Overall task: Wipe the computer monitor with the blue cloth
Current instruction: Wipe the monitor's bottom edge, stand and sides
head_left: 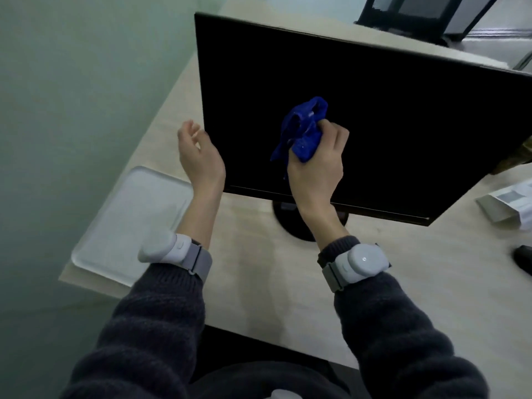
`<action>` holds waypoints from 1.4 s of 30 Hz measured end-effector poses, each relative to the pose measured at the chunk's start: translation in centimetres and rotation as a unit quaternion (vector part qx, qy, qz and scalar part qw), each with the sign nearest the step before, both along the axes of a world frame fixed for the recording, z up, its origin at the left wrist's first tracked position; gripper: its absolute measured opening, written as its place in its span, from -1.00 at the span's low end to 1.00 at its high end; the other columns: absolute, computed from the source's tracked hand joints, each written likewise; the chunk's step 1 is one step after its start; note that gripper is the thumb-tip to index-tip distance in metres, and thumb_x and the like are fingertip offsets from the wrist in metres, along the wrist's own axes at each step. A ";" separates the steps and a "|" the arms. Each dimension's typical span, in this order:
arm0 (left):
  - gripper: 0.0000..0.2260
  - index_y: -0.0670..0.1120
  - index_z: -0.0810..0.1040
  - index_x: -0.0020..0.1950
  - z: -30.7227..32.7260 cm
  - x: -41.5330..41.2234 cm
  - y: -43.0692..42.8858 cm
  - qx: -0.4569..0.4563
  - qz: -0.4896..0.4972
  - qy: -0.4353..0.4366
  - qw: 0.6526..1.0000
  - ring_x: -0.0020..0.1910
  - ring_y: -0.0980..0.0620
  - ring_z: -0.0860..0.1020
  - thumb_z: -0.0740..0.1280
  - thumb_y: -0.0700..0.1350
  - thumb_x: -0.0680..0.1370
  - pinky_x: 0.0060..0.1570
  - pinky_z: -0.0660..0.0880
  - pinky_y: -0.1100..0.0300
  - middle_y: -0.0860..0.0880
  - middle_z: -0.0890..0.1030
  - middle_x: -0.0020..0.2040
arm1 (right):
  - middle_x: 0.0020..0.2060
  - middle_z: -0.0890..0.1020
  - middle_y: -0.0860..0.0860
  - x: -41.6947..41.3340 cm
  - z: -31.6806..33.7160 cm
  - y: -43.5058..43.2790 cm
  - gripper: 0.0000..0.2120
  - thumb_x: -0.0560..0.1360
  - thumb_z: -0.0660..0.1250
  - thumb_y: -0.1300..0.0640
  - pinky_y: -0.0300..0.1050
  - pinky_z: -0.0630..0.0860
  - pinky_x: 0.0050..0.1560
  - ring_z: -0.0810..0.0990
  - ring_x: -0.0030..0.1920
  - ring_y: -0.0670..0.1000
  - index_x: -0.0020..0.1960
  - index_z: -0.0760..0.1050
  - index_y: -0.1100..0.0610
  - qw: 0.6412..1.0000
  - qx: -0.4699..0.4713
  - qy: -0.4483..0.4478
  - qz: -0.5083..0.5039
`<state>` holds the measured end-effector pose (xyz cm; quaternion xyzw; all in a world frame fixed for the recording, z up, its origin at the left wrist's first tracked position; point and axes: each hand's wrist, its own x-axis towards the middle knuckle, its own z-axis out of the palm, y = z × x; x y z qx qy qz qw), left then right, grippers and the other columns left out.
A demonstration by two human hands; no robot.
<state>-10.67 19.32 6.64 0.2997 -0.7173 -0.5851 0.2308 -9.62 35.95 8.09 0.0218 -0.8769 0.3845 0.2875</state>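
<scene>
Standing on the pale tabletop [259, 277] on a round black base [289, 224]: a monitor [388, 110], screen dark, turned at a slant. Against the screen, left of its middle: a blue cloth [302, 131], bunched, with a loose tail hanging down. Grasped in the right hand [316, 171], fingers curled round the wad.

Just beside the monitor's left edge: the left hand [198, 154], released, fingers loosely curled, holding nothing; touching the frame or not, impossible to tell.

On both wrists, grey bands [359, 262] with pale pods, next to dark knitted sleeves [144, 326].

Left of the monitor, at the tabletop's corner: a clear tray [129, 223]. To the right, a white packet [506, 203] and, at the picture's edge, a small black thing [522, 259], too cropped to name.
</scene>
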 end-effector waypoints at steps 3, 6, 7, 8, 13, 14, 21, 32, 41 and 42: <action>-0.72 -0.13 0.57 0.16 -1.2 -0.7 -2.7 0.034 -0.087 -0.028 0.995 0.10 0.00 0.54 0.12 -0.14 0.59 -0.09 0.40 0.44 -0.02 0.61 0.03 | 0.14 0.48 0.27 -0.2 -0.1 -4.0 -0.53 0.37 0.47 0.22 -0.05 0.51 -0.27 0.55 0.02 0.20 0.21 0.45 0.34 0.999 0.043 -0.004 0.022; -0.75 -0.14 0.60 0.12 -1.2 -1.4 -3.4 0.070 -0.138 -0.006 0.988 0.02 -0.01 0.57 0.16 -0.17 0.59 0.04 0.47 0.19 -0.14 0.64 0.04 | 0.14 0.50 0.24 -0.6 -0.2 -7.1 -0.53 0.34 0.48 0.24 -0.04 0.51 -0.32 0.57 0.00 0.20 0.21 0.47 0.30 0.995 0.092 -0.014 0.033; -0.77 -0.13 0.59 0.10 -1.2 -1.6 -3.8 0.084 -0.148 -0.001 0.985 -0.01 0.01 0.55 0.16 -0.18 0.59 0.02 0.46 0.14 -0.15 0.64 0.03 | 0.14 0.50 0.23 -0.7 -0.4 -8.4 -0.52 0.33 0.48 0.24 -0.03 0.51 -0.33 0.58 -0.02 0.21 0.21 0.47 0.29 0.994 0.105 -0.020 0.039; -0.79 -0.12 0.58 0.07 -1.0 -1.7 -3.7 0.100 -0.162 0.002 0.982 -0.04 0.02 0.54 0.15 -0.19 0.60 0.00 0.46 0.12 -0.14 0.63 0.00 | 0.13 0.51 0.23 -0.7 -0.5 -9.0 -0.52 0.33 0.48 0.25 -0.03 0.51 -0.35 0.58 -0.04 0.21 0.21 0.47 0.29 0.991 0.119 -0.024 0.046; -0.81 -0.11 0.51 -0.16 -0.6 -2.5 -4.4 0.175 -0.210 0.014 0.962 -0.12 -0.04 0.45 0.16 -0.22 0.59 -0.13 0.38 0.07 -0.14 0.52 -0.15 | 0.11 0.52 0.24 -0.6 -1.7 -11.7 -0.55 0.34 0.47 0.28 0.01 0.53 -0.39 0.58 -0.07 0.23 0.20 0.47 0.30 0.986 0.148 -0.055 0.055; -0.81 -0.09 0.52 -0.16 -0.6 -2.6 -4.5 0.185 -0.211 0.014 0.960 -0.13 -0.04 0.46 0.17 -0.23 0.59 -0.13 0.38 0.07 -0.14 0.53 -0.14 | 0.11 0.52 0.24 -0.5 -2.1 -11.8 -0.55 0.34 0.47 0.30 0.01 0.54 -0.40 0.58 -0.07 0.22 0.20 0.47 0.30 0.985 0.150 -0.060 0.060; -0.79 -0.11 0.58 -0.02 -1.1 -2.6 -4.7 0.231 -0.205 0.036 0.951 -0.20 0.10 0.54 0.15 -0.22 0.61 -0.24 0.45 0.30 0.01 0.60 -0.19 | 0.14 0.52 0.24 1.2 -5.7 -11.3 -0.58 0.40 0.40 0.30 0.08 0.56 -0.38 0.55 -0.04 0.24 0.24 0.46 0.29 0.959 0.224 -0.126 0.117; -0.80 -0.13 0.52 0.11 -0.9 -2.8 -3.4 0.119 -0.174 0.009 0.978 -0.09 0.08 0.52 0.13 -0.16 0.62 -0.12 0.46 0.28 -0.01 0.57 -0.07 | 0.09 0.52 0.21 3.2 -7.7 -6.9 -0.60 0.39 0.44 0.23 0.04 0.53 -0.39 0.54 -0.06 0.24 0.20 0.47 0.26 0.941 0.260 -0.184 0.116; -0.96 -0.12 0.37 -0.11 -2.1 -0.6 2.6 0.026 0.029 -0.019 0.999 -0.12 -0.01 0.44 0.20 -0.19 0.53 -0.15 0.30 0.32 -0.07 0.46 -0.08 | 0.14 0.48 0.22 5.6 -8.1 3.8 -0.54 0.39 0.43 0.26 0.04 0.52 -0.29 0.53 0.01 0.24 0.25 0.43 0.28 0.948 0.232 -0.210 0.051; -0.95 -0.12 0.38 -0.13 -2.3 -0.2 3.7 0.030 0.021 -0.019 0.999 -0.15 -0.01 0.45 0.20 -0.19 0.53 -0.19 0.30 0.33 -0.06 0.48 -0.13 | 0.13 0.48 0.22 5.8 -8.1 4.9 -0.54 0.38 0.44 0.27 0.03 0.51 -0.30 0.53 0.00 0.23 0.24 0.43 0.27 0.949 0.229 -0.212 0.042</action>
